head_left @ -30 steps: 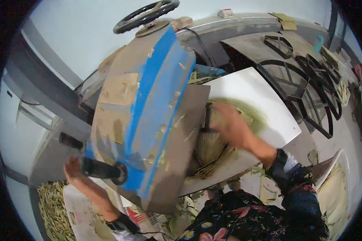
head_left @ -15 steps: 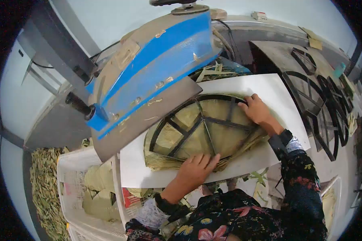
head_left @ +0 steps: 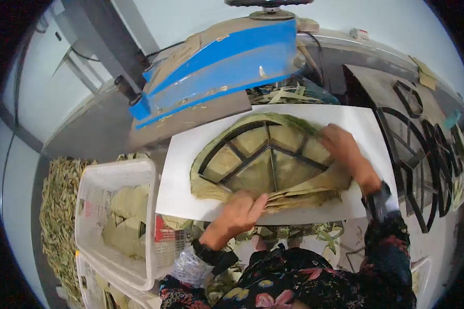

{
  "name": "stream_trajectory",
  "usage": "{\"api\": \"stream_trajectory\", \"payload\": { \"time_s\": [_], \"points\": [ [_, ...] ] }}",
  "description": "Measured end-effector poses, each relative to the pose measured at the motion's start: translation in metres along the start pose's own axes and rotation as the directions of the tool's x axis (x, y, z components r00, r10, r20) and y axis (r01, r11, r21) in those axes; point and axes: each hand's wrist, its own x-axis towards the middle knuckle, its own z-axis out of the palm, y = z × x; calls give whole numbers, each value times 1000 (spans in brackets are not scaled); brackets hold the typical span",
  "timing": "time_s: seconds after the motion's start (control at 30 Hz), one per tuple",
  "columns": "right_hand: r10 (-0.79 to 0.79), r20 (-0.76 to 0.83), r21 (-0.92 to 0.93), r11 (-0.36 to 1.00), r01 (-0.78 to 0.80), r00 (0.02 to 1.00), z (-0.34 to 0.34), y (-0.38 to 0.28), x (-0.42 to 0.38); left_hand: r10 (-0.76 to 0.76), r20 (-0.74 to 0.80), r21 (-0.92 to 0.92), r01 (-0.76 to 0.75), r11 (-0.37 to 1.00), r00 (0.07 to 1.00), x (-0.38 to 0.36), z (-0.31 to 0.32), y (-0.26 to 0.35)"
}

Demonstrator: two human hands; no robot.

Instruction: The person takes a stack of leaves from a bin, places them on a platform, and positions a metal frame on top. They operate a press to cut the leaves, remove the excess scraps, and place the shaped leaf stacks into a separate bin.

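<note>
**Both hands on the leaf stack under the cutting frame**

Both hands lie on the work. The left hand (head_left: 238,210) rests palm down with fingers spread on the near edge of a stack of dried leaves (head_left: 299,189), pressing rather than gripping. The right hand (head_left: 344,149) lies on the far right of the stack, over the rim of a black metal frame (head_left: 265,154); it is blurred, so whether its fingers curl round the rim or simply rest flat cannot be told.

The frame is a half-round shape with spokes, and it sits on top of the leaves, which show through its openings and stick out beyond its edge, most of all along the near side. Leaves and frame lie on a white board (head_left: 180,175), in the middle of it. The blue press head (head_left: 227,62) stands tilted up behind the board, clear of the frame.

Judging by this, the step in hand looks like freeing or squaring up the leaves and frame on the board with the press raised. A next move would need both hands to hold the loose layers together so they do not slide apart, and the frame to be handled level.

To the left stands a white plastic crate (head_left: 116,175) with more leaves in it, and leaf scraps (head_left: 54,216) are heaped beside it. More black frames (head_left: 423,170) lie on the table to the right.
</note>
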Motion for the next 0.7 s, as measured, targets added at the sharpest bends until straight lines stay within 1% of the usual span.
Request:
{"api": "stream_trajectory", "payload": {
  "time_s": [0.07,0.1,0.13,0.17,0.2,0.23,0.27,0.3,0.33,0.37,0.4,0.43,0.47,0.5,0.53,0.57,0.6,0.63,0.67,0.7],
  "points": [
    [-215,48,-44,975,217,976,-2,-59,-21,-170,182,-23,177,984,968,-26,-24,9],
    [-315,189,-30,945,326,930,-12,-97,-35,-161,204,-59,177,983,966,-41,-34,14],
    [-402,262,97,915,390,877,2,-116,-55,-151,225,-97,176,980,963,-58,-44,22],
    [-626,169,169,779,603,761,3,-137,-68,-276,397,-8,304,953,875,-84,-51,37],
    [-678,204,324,727,605,706,15,-156,-81,-393,542,100,407,908,743,-115,-58,56],
    [-730,227,469,662,584,645,27,-166,-93,-459,504,99,478,872,732,-148,-62,73],
    [-739,218,477,650,591,637,40,-166,-102,-519,466,94,543,834,716,-187,-63,91],
    [-789,146,562,563,606,597,55,-165,-110,-596,615,110,693,713,516,-235,-55,113],
    [-827,70,637,468,613,558,62,-165,-114,-613,737,156,810,565,286,-296,-42,141],
    [-864,228,597,488,637,448,55,-157,-97,-447,862,32,857,515,237,-386,-31,185],
    [-739,472,577,671,466,480,50,-146,-78,-262,949,-56,908,416,178,-469,-21,226],
    [-566,689,491,824,282,453,45,-133,-63,-35,999,-18,888,460,38,-456,-28,228],
    [-624,331,340,779,527,708,46,-108,-55,53,998,-3,814,582,-33,-393,-22,205],
    [-652,-110,82,746,661,750,52,-81,-48,11,1000,-3,725,689,-6,-314,-18,169],
    [-450,-116,141,875,464,885,57,-64,-37,-109,979,-33,660,751,172,-242,-18,137],
    [-223,-110,196,950,241,969,62,-53,-26,-304,807,-71,594,802,507,-174,-22,106],
    [-219,-114,188,953,238,969,64,-49,-16,-435,448,-183,556,811,781,-111,-31,79],
    [-179,-11,69,981,179,984,64,-46,-8,-416,245,-111,451,885,876,-69,-27,50],
    [-119,85,-59,990,125,989,62,-44,-2,-426,183,-101,448,889,886,-25,-32,27],
    [-106,78,-72,991,112,991,59,-44,-2,-318,49,-52,321,946,947,2,-19,-3]
  ]
}}
